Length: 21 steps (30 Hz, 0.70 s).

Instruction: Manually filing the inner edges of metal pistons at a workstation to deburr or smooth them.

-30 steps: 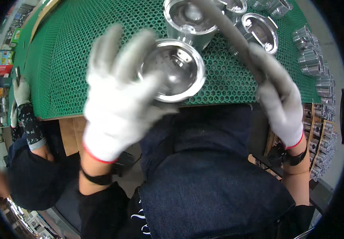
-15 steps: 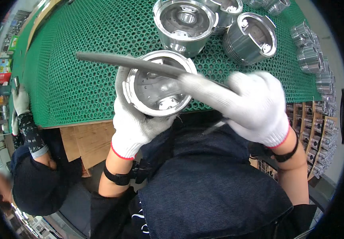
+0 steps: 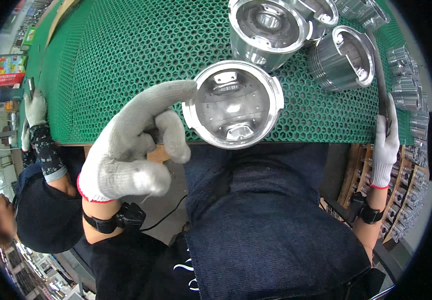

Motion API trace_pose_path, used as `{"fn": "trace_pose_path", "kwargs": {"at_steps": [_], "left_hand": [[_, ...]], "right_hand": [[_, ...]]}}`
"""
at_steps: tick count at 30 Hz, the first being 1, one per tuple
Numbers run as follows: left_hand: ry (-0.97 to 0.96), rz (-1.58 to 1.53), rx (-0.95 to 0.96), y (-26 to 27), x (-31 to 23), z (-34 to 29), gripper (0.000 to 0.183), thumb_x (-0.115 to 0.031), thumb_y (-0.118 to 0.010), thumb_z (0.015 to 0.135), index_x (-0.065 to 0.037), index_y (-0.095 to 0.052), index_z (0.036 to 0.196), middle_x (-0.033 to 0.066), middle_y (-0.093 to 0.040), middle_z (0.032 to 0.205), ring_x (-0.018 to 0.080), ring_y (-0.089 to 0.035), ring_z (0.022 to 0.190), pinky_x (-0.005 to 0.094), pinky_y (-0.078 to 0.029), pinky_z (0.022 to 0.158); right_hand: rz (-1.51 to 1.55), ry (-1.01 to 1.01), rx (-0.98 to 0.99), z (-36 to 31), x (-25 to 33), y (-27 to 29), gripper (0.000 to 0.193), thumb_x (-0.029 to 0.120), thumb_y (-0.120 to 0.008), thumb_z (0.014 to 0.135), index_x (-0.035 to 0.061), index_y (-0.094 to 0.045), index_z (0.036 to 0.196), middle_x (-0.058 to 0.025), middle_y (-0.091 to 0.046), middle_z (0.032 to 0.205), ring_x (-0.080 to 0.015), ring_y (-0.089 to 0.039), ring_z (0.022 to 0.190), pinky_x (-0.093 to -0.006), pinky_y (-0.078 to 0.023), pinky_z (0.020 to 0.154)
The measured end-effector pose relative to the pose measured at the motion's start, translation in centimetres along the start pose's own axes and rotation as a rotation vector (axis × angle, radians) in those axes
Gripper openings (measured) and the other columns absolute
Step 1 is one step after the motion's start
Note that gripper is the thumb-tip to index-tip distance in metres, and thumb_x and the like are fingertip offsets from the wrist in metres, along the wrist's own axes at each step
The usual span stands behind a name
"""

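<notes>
A silver metal piston stands hollow side up at the front edge of the green honeycomb mat. My left hand, in a white knitted glove, is left of it with nothing in its grasp. Its fingers are bent and apart, the index fingertip at the piston's rim; whether it touches I cannot tell. Far to the right, my gloved right hand grips a long dark file. The file points away from me, beside a tilted piston.
Another upright piston stands behind the near one, with several more at the back right and along the right edge. Wooden racks of metal parts stand at the lower right. On the left, a co-worker's gloved hand holds a metal piece.
My left hand has let go of the piston, which stands on the mat edge, and moved left. My right hand has carried the file from over the piston to the far right.
</notes>
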State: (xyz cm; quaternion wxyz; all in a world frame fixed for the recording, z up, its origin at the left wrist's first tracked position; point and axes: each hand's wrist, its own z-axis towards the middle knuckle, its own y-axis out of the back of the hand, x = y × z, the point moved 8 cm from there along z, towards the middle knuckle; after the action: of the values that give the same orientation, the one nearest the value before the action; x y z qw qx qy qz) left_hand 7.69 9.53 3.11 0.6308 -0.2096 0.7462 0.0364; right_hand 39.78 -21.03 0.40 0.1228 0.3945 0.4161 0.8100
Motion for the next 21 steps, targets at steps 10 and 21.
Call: {"fn": "trace_pose_path", "kwargs": {"at_steps": [10, 21], "left_hand": [[-0.728, 1.546, -0.140, -6.8, -3.5, 1.1, 0.043, -0.038, -0.080, 0.061, -0.012, -0.069, 0.093, 0.0185, -0.054, 0.129, 0.0453, -0.043, 0.127, 0.0579, -0.032, 0.107], [-0.748, 1.780, -0.142, -6.4, -4.3, 2.2, 0.051, -0.050, -0.074, 0.063, -0.014, -0.069, 0.100, 0.0148, -0.050, 0.139, 0.0445, -0.037, 0.132, 0.0580, -0.030, 0.107]], "right_hand": [[0.481, -0.219, 0.144, -2.3, 4.6, 0.5, 0.050, 0.015, -0.051, 0.097, 0.0017, -0.039, 0.144, 0.0001, -0.060, 0.100, -0.0011, -0.038, 0.057, -0.0177, -0.031, 0.049], [0.310, 0.342, 0.432, -3.2, 15.4, -2.7, 0.050, -0.003, -0.061, 0.078, 0.0001, -0.056, 0.128, -0.0206, -0.065, 0.115, -0.0287, -0.070, 0.082, -0.0341, -0.054, 0.076]]}}
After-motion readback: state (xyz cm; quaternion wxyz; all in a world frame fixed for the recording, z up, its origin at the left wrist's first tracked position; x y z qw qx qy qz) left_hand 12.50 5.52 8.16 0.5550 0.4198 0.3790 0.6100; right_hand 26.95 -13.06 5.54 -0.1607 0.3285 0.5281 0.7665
